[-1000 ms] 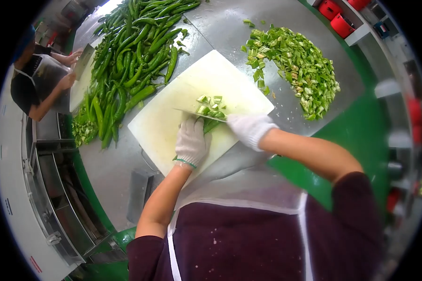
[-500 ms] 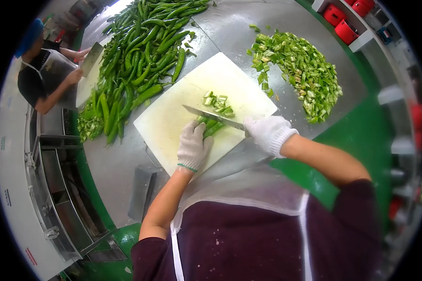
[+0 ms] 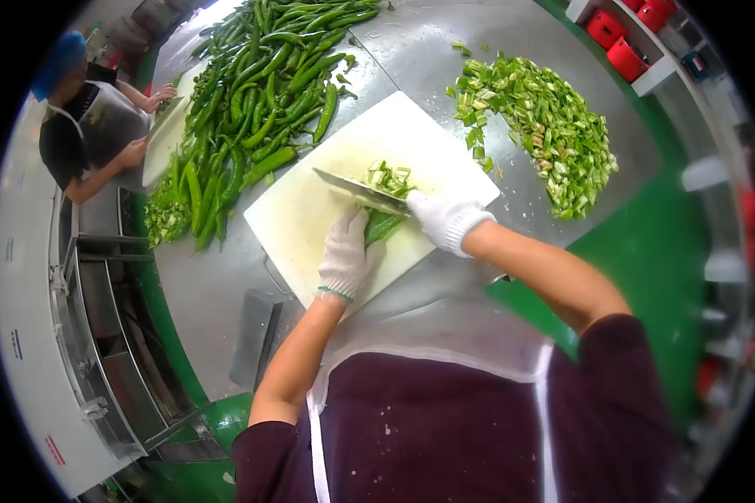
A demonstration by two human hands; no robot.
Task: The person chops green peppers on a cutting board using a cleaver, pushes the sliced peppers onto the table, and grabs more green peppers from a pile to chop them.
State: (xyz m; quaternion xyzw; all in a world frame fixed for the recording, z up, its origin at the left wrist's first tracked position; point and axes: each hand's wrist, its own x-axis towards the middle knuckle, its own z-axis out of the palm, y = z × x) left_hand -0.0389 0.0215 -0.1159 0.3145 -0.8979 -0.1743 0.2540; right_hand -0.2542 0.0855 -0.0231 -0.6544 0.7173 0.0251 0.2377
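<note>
My left hand (image 3: 344, 251), in a white knit glove, is closed on a few green chili peppers (image 3: 381, 227) lying on the white cutting board (image 3: 294, 205). My right hand (image 3: 446, 220), also gloved, grips the handle of a knife (image 3: 356, 189). The blade crosses the peppers just beyond my left fingertips, its tip pointing up and left. Beyond the blade lie cut pepper pieces (image 3: 388, 175) on the board. The glove hides most of the knife's handle.
A large heap of whole green peppers (image 3: 260, 101) covers the table's (image 3: 419, 42) far left. Chopped pepper (image 3: 554, 134) is piled at the right. At upper left a co-worker (image 3: 80, 117) in a blue cap holds a blade over another board. Red pots (image 3: 625, 59) stand on a shelf.
My right hand and the knife have moved left, and the blade now sits closer to the cut pieces. My left hand stays on the peppers. The co-worker's blade has tilted lower.
</note>
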